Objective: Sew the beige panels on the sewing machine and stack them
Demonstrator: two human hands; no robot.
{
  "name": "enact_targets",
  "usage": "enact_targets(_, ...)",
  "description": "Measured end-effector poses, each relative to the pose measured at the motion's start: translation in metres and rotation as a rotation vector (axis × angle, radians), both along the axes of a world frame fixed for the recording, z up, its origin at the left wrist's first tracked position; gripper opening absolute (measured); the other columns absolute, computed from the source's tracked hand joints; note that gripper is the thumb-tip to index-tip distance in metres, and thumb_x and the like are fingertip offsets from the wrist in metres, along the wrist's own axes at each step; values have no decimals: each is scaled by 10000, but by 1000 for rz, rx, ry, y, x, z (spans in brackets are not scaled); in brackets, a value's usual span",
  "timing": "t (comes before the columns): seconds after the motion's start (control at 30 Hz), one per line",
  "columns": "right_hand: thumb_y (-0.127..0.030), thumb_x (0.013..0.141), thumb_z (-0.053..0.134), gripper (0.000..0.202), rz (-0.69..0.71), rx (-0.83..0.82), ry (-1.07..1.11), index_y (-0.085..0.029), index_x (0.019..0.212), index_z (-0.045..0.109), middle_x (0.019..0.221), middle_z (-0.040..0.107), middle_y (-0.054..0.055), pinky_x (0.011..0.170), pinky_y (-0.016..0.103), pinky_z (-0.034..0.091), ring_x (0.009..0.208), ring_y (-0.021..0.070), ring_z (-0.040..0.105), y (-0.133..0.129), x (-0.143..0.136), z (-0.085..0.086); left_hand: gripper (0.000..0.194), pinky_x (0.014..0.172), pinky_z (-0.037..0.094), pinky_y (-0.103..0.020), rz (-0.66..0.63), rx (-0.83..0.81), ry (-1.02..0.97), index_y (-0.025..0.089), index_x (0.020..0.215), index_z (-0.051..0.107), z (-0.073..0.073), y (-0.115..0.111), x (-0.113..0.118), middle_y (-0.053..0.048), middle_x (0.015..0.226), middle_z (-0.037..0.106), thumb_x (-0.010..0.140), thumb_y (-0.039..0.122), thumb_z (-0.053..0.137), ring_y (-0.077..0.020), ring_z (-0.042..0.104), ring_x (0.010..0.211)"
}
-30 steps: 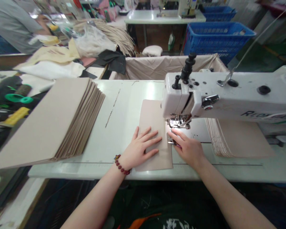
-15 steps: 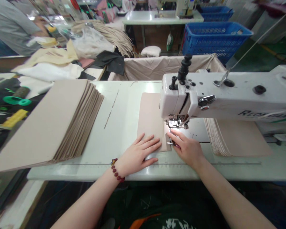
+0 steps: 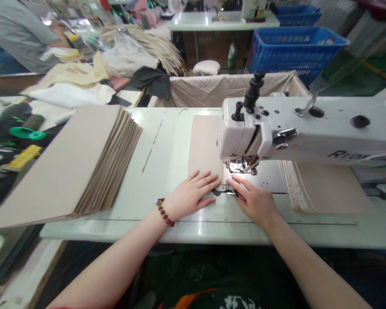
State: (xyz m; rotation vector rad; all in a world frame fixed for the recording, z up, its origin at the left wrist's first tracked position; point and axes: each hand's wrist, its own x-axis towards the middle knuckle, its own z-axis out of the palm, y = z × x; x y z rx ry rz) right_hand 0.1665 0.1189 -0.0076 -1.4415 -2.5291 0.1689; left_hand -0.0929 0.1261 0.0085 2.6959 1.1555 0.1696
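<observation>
A beige panel [image 3: 204, 143] lies flat on the pale table, its right edge under the presser foot of the white sewing machine [image 3: 296, 133]. My left hand [image 3: 193, 193] rests palm down on the panel's near end, fingers spread. Just in front of the presser foot, my right hand [image 3: 255, 201] is beside the panel's right edge, its fingers curled round a small dark object that is mostly hidden. A metal piece shows on the table between my two hands.
A thick stack of beige panels [image 3: 58, 159] stands at the left. Stitched panels [image 3: 334, 189] lie right of the needle, beyond the machine head. Behind the table are a cloth-lined bin [image 3: 212, 90] and a blue crate [image 3: 299, 47]. A person's grey sleeve shows at upper left.
The beige panel has moved away from me under the presser foot, uncovering more of the metal piece. My left hand has moved slightly forward with it; my right hand stays near the foot.
</observation>
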Motion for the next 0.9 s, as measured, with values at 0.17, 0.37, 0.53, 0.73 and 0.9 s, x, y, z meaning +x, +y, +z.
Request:
enact_targets(0.17, -199, 900, 555, 553, -2, -4, 15, -331, 1430, 466, 1483, 485, -30, 717, 295, 561, 1055, 186, 661, 1, 0, -1, 567, 1214, 175, -452, 24, -1, -11, 266, 1508, 351, -1, 18, 0, -30, 1555, 367, 1002, 519, 406, -227, 289, 1453)
enact_targets(0.37, -222, 922, 536, 522, -1, -10, 8, -333, 1427, 470, 1488, 479, -33, 711, 303, 566, 1039, 186, 667, 1, 0, 2, 580, 1215, 146, -455, 31, 16, -21, 265, 1521, 324, -8, 37, -2, -26, 1569, 341, 1002, 506, 416, -234, 269, 1459)
enact_targets(0.53, -224, 922, 535, 511, -1, -15, 9, -333, 1419, 483, 1481, 489, -22, 727, 304, 572, 1033, 191, 670, 1, 0, 2, 606, 1220, 117, -453, 52, 12, -54, 271, 1536, 288, -10, 41, -2, -27, 1582, 312, 997, 511, 423, -231, 239, 1472)
enact_targets(0.73, -226, 910, 545, 520, 5, -5, 14, -329, 1417, 491, 1465, 507, -2, 713, 305, 584, 1043, 197, 670, 2, -1, 3, 619, 1225, 74, -472, 73, 10, -76, 283, 1543, 264, -11, 41, -2, -22, 1588, 299, 992, 515, 424, -233, 202, 1485)
enact_targets(0.9, -239, 923, 533, 504, -5, -9, 10, -338, 1415, 489, 1473, 498, -16, 691, 304, 575, 1007, 189, 680, 1, -1, 3, 630, 1225, 33, -480, 83, 15, -54, 271, 1547, 257, -10, 40, -1, -25, 1592, 286, 991, 516, 422, -237, 179, 1491)
